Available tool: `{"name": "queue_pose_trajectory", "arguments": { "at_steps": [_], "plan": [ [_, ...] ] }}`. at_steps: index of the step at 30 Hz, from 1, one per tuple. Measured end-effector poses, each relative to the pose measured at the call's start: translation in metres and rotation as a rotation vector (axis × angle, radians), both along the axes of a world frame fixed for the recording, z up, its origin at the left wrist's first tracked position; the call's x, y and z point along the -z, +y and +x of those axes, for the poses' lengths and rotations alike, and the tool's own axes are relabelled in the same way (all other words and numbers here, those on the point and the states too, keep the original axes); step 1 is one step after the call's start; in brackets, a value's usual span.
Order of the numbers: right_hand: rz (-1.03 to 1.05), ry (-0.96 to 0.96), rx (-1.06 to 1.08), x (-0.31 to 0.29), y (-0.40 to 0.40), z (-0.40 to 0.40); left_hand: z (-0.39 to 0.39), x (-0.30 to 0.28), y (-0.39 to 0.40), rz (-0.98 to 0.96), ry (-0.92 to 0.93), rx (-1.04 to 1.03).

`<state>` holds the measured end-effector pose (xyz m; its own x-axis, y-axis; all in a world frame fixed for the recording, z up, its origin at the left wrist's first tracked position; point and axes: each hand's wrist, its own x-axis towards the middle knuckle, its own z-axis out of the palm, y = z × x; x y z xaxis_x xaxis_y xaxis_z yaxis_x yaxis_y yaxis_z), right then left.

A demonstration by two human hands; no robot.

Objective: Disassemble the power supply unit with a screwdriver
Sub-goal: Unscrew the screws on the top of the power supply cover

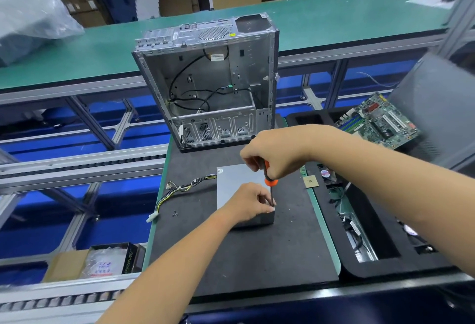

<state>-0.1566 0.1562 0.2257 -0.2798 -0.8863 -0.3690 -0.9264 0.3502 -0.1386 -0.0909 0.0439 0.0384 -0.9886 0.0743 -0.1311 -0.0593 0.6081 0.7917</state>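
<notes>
The grey metal power supply unit [235,185] lies flat on the black mat [231,254], its bundle of yellow and black cables [180,190] trailing left. My right hand [272,154] grips the black and orange handle of a screwdriver [270,182], held upright with its tip at the unit's near right corner. My left hand [248,203] rests on that corner, and its fingertips pinch the screwdriver shaft near the tip. The screw itself is hidden by my fingers.
An empty computer case [208,84] stands behind the unit. Two small black screws [175,213] lie on the mat to the left. A black foam tray [385,221] on the right holds a motherboard [380,120], a CPU chip [310,182] and cables. A cardboard box [92,262] sits lower left.
</notes>
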Motion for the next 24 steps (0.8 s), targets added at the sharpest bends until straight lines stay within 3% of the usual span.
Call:
{"name": "queue_pose_trajectory", "arguments": {
  "at_steps": [6, 14, 20, 24],
  "plan": [
    [0.066, 0.22, 0.143, 0.009, -0.001, -0.004, -0.001, -0.002, 0.001, -0.015, -0.023, -0.01],
    [-0.045, 0.033, -0.022, 0.001, 0.007, -0.005, 0.0, -0.002, 0.001, -0.002, -0.002, -0.027],
    [0.015, 0.173, 0.109, 0.012, 0.008, -0.012, -0.001, -0.003, 0.002, -0.002, -0.032, -0.015],
    [0.02, 0.112, 0.106, 0.011, 0.009, -0.017, -0.002, -0.004, 0.001, -0.009, -0.045, -0.007]
  ]
}}
